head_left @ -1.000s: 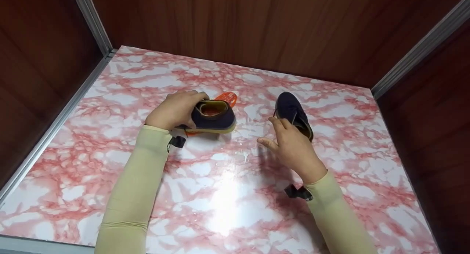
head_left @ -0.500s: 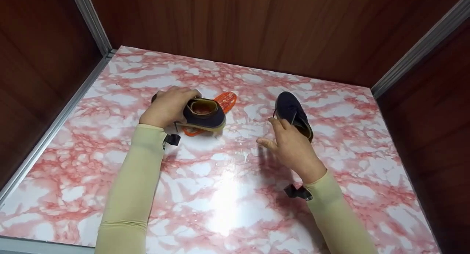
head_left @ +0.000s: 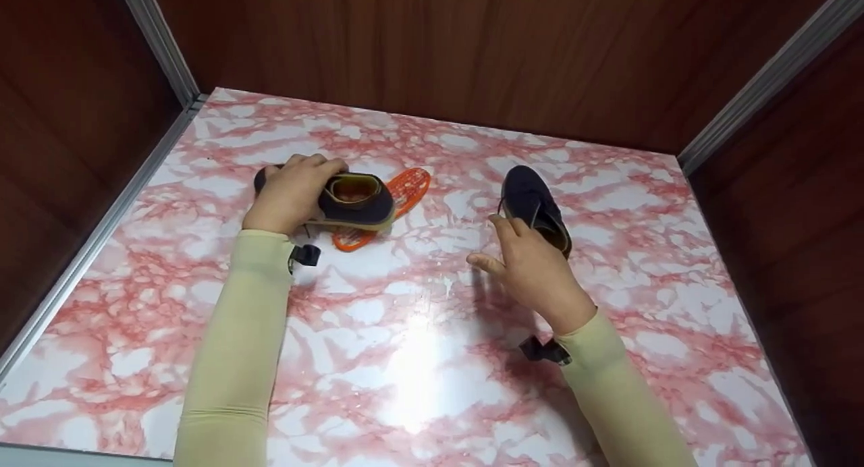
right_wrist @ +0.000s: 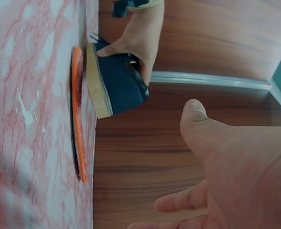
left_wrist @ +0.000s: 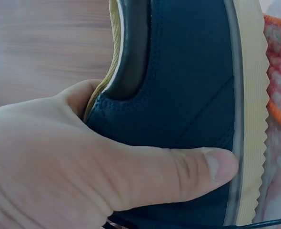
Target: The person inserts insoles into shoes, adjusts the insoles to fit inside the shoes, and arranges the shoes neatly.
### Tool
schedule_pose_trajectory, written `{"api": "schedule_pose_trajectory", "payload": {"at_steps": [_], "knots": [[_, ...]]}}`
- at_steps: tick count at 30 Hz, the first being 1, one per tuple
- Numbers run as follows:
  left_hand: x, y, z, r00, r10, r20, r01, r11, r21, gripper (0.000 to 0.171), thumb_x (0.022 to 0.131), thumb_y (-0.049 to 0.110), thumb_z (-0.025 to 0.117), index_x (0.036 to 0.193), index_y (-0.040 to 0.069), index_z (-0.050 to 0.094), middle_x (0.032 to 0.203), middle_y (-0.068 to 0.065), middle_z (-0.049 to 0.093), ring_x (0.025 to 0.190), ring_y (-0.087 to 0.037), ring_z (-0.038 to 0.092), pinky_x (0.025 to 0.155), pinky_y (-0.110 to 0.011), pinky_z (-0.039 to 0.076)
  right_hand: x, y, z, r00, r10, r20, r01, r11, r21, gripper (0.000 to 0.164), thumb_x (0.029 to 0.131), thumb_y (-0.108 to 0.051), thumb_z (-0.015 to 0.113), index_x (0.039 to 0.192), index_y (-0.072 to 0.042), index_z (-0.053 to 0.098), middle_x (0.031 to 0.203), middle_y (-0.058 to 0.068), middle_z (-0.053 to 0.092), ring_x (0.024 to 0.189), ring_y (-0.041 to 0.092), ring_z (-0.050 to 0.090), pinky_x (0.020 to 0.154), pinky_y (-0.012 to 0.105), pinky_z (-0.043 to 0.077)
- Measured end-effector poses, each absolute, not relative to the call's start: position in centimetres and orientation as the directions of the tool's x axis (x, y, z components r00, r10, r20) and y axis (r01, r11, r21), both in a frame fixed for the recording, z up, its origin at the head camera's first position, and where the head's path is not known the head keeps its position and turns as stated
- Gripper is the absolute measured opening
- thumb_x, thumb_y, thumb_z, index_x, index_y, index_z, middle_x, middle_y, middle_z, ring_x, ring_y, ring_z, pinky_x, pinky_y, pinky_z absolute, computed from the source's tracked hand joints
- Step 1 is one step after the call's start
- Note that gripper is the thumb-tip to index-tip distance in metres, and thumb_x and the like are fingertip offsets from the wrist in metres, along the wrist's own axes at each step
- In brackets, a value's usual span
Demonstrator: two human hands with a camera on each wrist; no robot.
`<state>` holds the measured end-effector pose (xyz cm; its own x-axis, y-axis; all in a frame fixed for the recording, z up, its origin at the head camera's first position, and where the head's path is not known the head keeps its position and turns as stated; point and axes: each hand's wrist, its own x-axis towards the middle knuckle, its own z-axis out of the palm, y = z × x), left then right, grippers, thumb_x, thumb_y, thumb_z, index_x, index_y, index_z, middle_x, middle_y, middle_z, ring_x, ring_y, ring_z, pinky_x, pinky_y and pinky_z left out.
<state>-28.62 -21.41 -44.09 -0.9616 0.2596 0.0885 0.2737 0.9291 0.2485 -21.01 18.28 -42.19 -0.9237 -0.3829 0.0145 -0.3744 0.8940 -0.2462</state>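
Note:
My left hand (head_left: 287, 198) grips a navy shoe (head_left: 364, 212) with a tan sole, across its front part. In the left wrist view the thumb lies along the side of the shoe (left_wrist: 193, 71), its tip at the ridged sole edge. An orange insole (head_left: 413, 187) lies on the table, partly covered by that shoe in the head view. From the right wrist, the shoe (right_wrist: 119, 86) shows raised beside the insole (right_wrist: 78, 119). A second navy shoe (head_left: 523, 189) stands upright on the right. Close to its opening is my right hand (head_left: 536, 271), fingers extended, holding nothing.
The tabletop (head_left: 364, 359) has a red and white marbled pattern. Brown wood-look panels (head_left: 432, 48) wall it in at the back and both sides, with metal rails (head_left: 162, 42) at the corners.
My left hand has carried the shoe leftward and slightly back, uncovering more of the orange insole. My right hand and the second shoe have stayed in place; the head view has shifted slightly.

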Motion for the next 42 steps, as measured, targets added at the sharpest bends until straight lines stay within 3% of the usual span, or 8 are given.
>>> {"api": "schedule_pose_trajectory", "payload": {"at_steps": [12,17,23,25,32,35,38,42], "knots": [[-28.4,-21.7,-44.1,-0.968,0.244,0.060,0.251,0.932,0.261,0.079,0.086,-0.002,0.089,0.154,0.023,0.058,0.150,-0.016,0.064,0.139,-0.045,0.056,0.101,-0.081,0.043,-20.8,18.0,-42.2,-0.926,-0.377,0.029,-0.374,0.902,-0.216,0.092,0.104,-0.066,0.062,0.167,-0.001,0.040,0.163,0.029,0.051,0.135,0.049,0.065,0.108,0.061,0.057],[-28.4,-22.3,-44.1,-0.972,0.232,0.048,0.236,0.934,0.269,0.077,0.090,-0.002,0.086,0.156,0.024,0.057,0.150,-0.018,0.062,0.141,-0.045,0.055,0.105,-0.084,0.042,-20.9,17.7,-42.4,-0.924,-0.381,0.027,-0.377,0.900,-0.219,0.093,0.104,-0.066,0.061,0.167,-0.001,0.040,0.162,0.029,0.053,0.132,0.049,0.067,0.106,0.060,0.058],[-28.4,-22.5,-44.2,-0.973,0.217,0.082,0.232,0.920,0.316,0.066,0.100,-0.004,0.072,0.156,0.029,0.059,0.149,-0.019,0.058,0.141,-0.047,0.053,0.109,-0.085,0.038,-20.9,17.9,-42.4,-0.929,-0.368,0.047,-0.370,0.907,-0.200,0.094,0.103,-0.068,0.061,0.166,0.000,0.042,0.163,0.031,0.052,0.131,0.050,0.067,0.105,0.060,0.058],[-28.3,-22.4,-44.2,-0.975,0.214,0.059,0.221,0.918,0.329,0.064,0.103,-0.002,0.069,0.158,0.029,0.057,0.152,-0.020,0.056,0.143,-0.049,0.050,0.111,-0.084,0.037,-20.9,18.0,-42.4,-0.928,-0.370,0.040,-0.370,0.909,-0.192,0.095,0.103,-0.068,0.061,0.166,0.000,0.041,0.164,0.032,0.050,0.132,0.050,0.067,0.105,0.060,0.058],[-28.2,-21.7,-43.7,-0.979,0.201,-0.030,0.172,0.899,0.402,0.078,0.097,-0.003,0.066,0.166,0.029,0.048,0.169,-0.023,0.042,0.157,-0.050,0.038,0.118,-0.084,0.032,-20.6,17.9,-42.8,-0.937,-0.350,0.002,-0.344,0.918,-0.197,0.095,0.103,-0.067,0.062,0.167,0.000,0.041,0.167,0.031,0.047,0.135,0.051,0.065,0.109,0.061,0.056],[-28.3,-21.3,-43.2,-0.977,0.214,0.020,0.202,0.880,0.431,0.072,0.100,0.005,0.064,0.165,0.031,0.049,0.174,-0.019,0.039,0.162,-0.046,0.033,0.121,-0.082,0.030,-20.7,17.9,-42.9,-0.935,-0.355,0.008,-0.350,0.918,-0.187,0.095,0.103,-0.068,0.062,0.166,0.001,0.041,0.164,0.031,0.050,0.134,0.050,0.066,0.110,0.061,0.056],[-28.5,-20.9,-43.1,-0.966,0.253,0.049,0.247,0.858,0.451,0.061,0.106,0.028,0.066,0.165,0.031,0.050,0.174,-0.017,0.041,0.163,-0.044,0.034,0.125,-0.078,0.030,-20.7,17.9,-42.9,-0.929,-0.369,0.023,-0.367,0.915,-0.168,0.096,0.103,-0.068,0.062,0.165,0.002,0.042,0.160,0.032,0.053,0.130,0.049,0.068,0.110,0.061,0.056],[-28.7,-20.6,-43.4,-0.952,0.305,0.008,0.276,0.851,0.447,0.069,0.102,0.054,0.074,0.163,0.029,0.053,0.170,-0.018,0.046,0.159,-0.047,0.038,0.122,-0.079,0.033,-20.8,17.8,-42.9,-0.928,-0.370,0.051,-0.373,0.914,-0.160,0.095,0.103,-0.068,0.063,0.164,0.003,0.045,0.158,0.031,0.056,0.126,0.049,0.070,0.107,0.060,0.058]]}}
